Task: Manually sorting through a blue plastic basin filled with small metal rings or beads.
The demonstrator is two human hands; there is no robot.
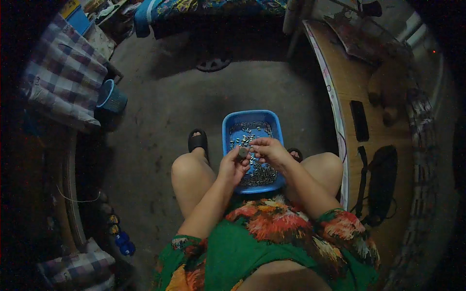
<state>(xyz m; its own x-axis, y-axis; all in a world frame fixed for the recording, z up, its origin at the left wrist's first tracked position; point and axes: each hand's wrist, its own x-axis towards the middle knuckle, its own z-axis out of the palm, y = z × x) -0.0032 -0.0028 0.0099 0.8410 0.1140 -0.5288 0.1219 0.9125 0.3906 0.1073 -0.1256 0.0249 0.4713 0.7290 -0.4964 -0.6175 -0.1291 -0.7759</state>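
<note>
A blue plastic basket (278, 126) sits in front of me between my knees. Many small shiny metal cylinders (257, 173) lie in it, heaped at its near and far ends. Above its left side, my left hand (234, 167) is closed around a small grey round piece (243, 152), whose exact kind I cannot make out. My right hand (270, 151) is just to the right, with thumb and forefinger pinched together close to that piece. Whatever sits in this pinch is too small to name.
To the right stands a wooden bench (349, 87) bearing a dark remote-like object (359, 120) and a black bag (382, 184). A blue bin (112, 97) stands at left beside a checked cloth (68, 72). A dark round base (213, 64) is on the floor ahead.
</note>
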